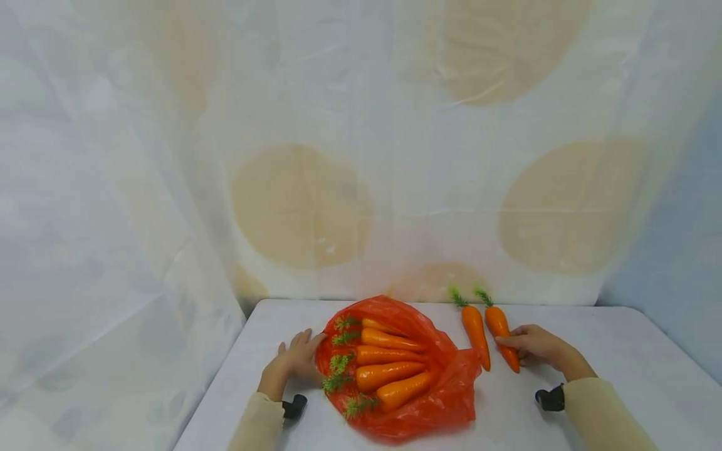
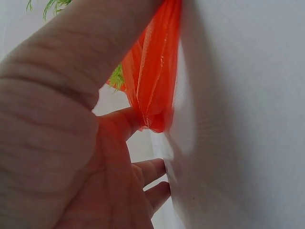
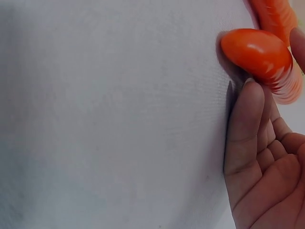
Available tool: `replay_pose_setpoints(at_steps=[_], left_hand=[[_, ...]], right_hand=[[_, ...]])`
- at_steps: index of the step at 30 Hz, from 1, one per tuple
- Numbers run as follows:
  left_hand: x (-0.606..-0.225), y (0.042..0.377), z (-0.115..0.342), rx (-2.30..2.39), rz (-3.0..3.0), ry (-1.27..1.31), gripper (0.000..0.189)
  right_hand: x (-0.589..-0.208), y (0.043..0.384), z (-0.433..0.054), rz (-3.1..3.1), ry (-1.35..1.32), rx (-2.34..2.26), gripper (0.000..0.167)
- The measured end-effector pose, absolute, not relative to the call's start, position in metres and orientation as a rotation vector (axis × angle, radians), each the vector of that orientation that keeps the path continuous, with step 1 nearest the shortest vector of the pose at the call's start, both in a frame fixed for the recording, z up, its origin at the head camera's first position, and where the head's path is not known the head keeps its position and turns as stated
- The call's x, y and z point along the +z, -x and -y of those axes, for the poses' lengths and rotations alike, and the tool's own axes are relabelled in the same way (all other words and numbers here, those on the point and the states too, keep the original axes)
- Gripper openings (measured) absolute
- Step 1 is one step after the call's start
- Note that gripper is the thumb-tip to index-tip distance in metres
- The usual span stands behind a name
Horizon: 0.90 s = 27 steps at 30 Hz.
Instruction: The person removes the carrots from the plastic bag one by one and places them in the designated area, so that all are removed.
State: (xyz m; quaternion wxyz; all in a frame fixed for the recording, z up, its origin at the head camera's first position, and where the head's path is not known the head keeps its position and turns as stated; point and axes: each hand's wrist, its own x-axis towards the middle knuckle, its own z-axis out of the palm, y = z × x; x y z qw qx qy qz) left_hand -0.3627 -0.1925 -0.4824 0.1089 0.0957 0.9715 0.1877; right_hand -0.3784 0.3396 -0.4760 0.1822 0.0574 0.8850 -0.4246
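Note:
A red plastic bag lies on the table with its mouth to the left. Several orange carrots lie in it, their green tops towards that mouth. At the bag's left rim, my left hand holds the plastic edge by the thumb side, its other fingers spread. In the left wrist view the red film hangs by the thumb and a finger. My right hand pinches the lower part of a carrot lying right of the bag. In the right wrist view, that carrot's tip shows beside the fingers.
Just left of the held carrot, another loose carrot lies close to the bag's right end. The white table ends at a hanging pale curtain with tan circles. More curtain hangs along the left side.

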Motion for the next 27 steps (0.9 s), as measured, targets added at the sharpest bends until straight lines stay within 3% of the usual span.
replay_pose_setpoints(at_steps=[15,21,27], left_hand=[[-0.4802,0.3595,0.1947,0.544,-2.868,-0.305,0.097],[-0.4821,0.3609,0.1931,0.538,-2.877,-0.318,0.098],[-0.4827,0.3601,0.1905,0.547,-2.872,-0.298,0.097]], right_hand=[[-0.4787,0.3825,-0.3398,-2.523,-0.176,-1.183,0.081],[-0.4741,0.3799,-0.3375,-2.510,-0.190,-1.180,0.073],[-0.4711,0.3825,-0.3424,-2.536,-0.161,-1.118,0.084]])
